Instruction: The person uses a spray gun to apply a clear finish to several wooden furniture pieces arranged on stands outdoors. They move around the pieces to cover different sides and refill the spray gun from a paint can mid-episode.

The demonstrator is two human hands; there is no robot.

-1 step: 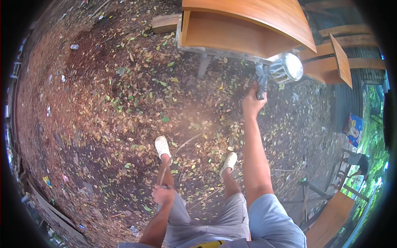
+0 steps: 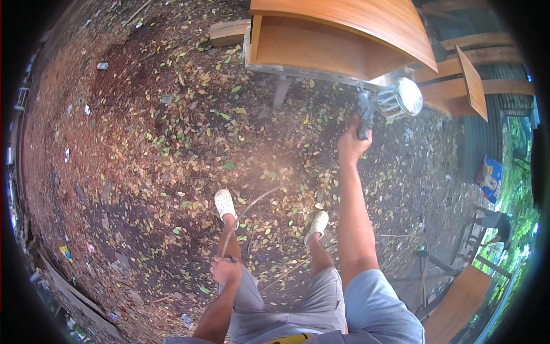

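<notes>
My right hand (image 2: 355, 143) reaches far forward, its fingers wrapped round the grip of a paint spray gun (image 2: 364, 117). A round, paint-smeared metal cup (image 2: 401, 98) sits on the gun's right side. Just beyond the gun stands an orange-brown wooden cabinet (image 2: 344, 20) with an open front, apart from my hand. Close to my left thigh, my left hand (image 2: 227, 272) is closed round a thin tan hose (image 2: 252, 203). The hose arches up from that hand over the ground; where its far end goes is hard to make out.
The cabinet rests on a rough wooden support (image 2: 282, 92). Smaller wooden pieces (image 2: 472, 83) stand to its right, and a flat wooden panel (image 2: 461, 301) lies at the lower right. Another person (image 2: 499, 223) is at the right edge. Fallen leaves and litter cover the ground.
My right hand and the spray gun have shifted slightly to the right. My left hand stays on the hose.
</notes>
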